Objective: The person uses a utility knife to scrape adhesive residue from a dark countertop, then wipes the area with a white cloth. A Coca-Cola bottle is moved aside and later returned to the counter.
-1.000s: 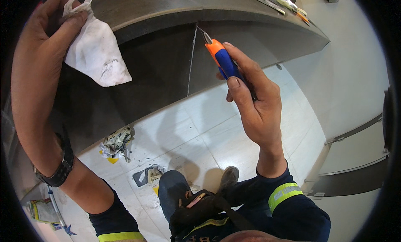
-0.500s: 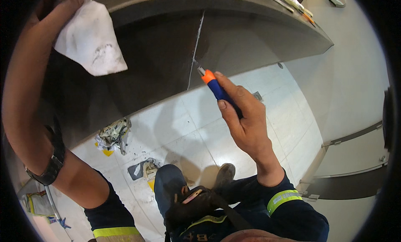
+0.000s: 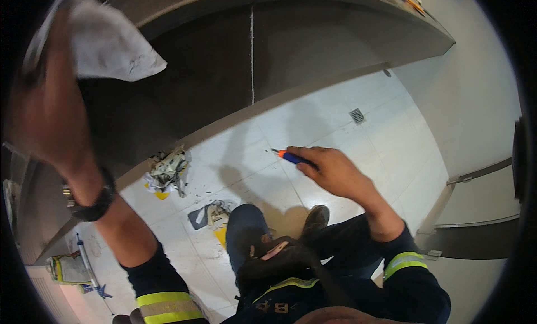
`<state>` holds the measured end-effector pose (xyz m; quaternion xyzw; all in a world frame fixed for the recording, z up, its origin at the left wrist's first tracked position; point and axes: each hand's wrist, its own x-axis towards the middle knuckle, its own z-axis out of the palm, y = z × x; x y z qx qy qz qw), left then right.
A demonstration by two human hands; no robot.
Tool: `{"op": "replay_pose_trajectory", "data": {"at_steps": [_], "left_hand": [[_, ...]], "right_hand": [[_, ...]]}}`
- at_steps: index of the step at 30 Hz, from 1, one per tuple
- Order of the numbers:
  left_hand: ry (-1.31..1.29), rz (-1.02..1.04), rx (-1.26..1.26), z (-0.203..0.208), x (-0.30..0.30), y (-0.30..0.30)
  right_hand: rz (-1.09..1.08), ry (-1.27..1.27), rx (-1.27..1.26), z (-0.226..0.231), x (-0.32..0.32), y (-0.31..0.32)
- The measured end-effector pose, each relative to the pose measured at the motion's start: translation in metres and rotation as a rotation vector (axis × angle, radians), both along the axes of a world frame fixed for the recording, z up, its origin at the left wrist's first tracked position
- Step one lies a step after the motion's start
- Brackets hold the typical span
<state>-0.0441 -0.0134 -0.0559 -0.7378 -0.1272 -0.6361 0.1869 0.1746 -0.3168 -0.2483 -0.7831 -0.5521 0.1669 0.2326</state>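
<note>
My right hand (image 3: 338,172) is closed round the blue handle of a utility knife (image 3: 292,157) with an orange collar. Its thin tip points left, over the floor and away from the panel. My left hand (image 3: 47,111), smeared by motion, grips a smudged white cloth (image 3: 114,41) at the upper left. The cloth hangs in front of the dark front panel (image 3: 319,50) of a curved counter. A pale, rough-edged seam (image 3: 251,55) runs down that panel.
Crumpled papers (image 3: 168,170) lie on the tiled floor (image 3: 246,150), beside a dark flat piece (image 3: 199,218) with more scraps. A caulking gun (image 3: 89,268) and a bag (image 3: 66,268) are at lower left. Several tools (image 3: 411,0) rest on the counter top. A floor drain (image 3: 357,116) is at right.
My right hand has drawn the knife down and away from the seam. My left hand has swung lower, with the cloth still in it. The view has shifted slightly.
</note>
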Motion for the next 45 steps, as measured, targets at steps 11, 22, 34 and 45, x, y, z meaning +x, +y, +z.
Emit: {"op": "replay_pose_trajectory", "data": {"at_steps": [11, 22, 34, 45], "left_hand": [[0.103, -0.366, -0.611, -0.146, 0.084, -0.101], [0.066, -0.307, -0.452, -0.064, 0.135, -0.108], [0.281, -0.437, -0.673, -0.024, 0.040, -0.146], [0.530, -0.801, -1.036, 0.004, 0.009, -0.136]], "right_hand": [[-0.119, 0.053, 0.159, 0.006, 0.035, -0.011], [-0.134, 0.069, 0.701, 0.111, 0.050, -0.039], [0.072, -0.793, 0.693, 0.253, 0.145, 0.079], [0.316, -0.082, 1.056, 0.160, 0.003, 0.045]]}}
